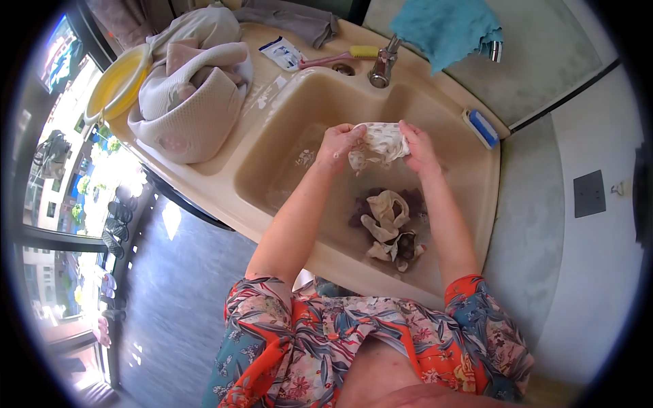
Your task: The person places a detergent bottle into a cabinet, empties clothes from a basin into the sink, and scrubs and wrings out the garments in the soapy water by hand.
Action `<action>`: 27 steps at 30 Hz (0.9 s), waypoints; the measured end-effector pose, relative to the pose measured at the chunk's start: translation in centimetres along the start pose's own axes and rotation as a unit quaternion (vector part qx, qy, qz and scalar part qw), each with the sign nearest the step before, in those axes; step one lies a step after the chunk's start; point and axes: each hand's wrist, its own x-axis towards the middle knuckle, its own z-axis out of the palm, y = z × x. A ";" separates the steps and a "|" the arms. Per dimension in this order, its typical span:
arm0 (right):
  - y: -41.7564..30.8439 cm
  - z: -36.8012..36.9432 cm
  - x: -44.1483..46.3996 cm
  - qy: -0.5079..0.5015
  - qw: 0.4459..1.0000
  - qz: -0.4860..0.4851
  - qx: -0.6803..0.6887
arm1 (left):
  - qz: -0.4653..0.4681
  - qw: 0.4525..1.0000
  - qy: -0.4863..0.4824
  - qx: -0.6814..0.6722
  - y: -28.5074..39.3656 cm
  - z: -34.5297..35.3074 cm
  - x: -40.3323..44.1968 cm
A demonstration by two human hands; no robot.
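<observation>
Cloth [386,141], white, is pinched btwn fingers & thumb of L hand [338,146] & R hand [420,151], over sink [269,173], just above frame ctr. Wash seems partway: clothes [389,212] below, R of ctr, prob. to do.

The single head view looks forward and steeply down from the wearer's head, near enough that the patterned shirt [326,330] fills the bottom centre. The left hand [337,146] and right hand [420,147] fall about mid-frame, at arm's reach over the sink [272,160]; wide-angle curvature bends the window [41,197] at far left, inside dark rounded corners.
</observation>
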 end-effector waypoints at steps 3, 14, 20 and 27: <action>3.5 1.4 2.1 0.053 0.987 -0.121 -0.094 | -0.024 0.990 0.002 -0.141 -1.6 -0.8 1.3; 4.0 9.6 0.7 0.094 0.698 -0.329 -0.629 | -0.143 0.970 0.084 -0.177 -2.0 0.4 0.0; 3.9 8.9 0.2 0.096 0.759 -0.323 -0.557 | -0.051 0.960 0.042 -0.271 -3.2 0.8 -0.4; 1.3 3.7 2.8 -0.008 0.956 -0.064 -0.286 | -0.117 0.977 0.117 -0.137 1.9 0.9 -1.5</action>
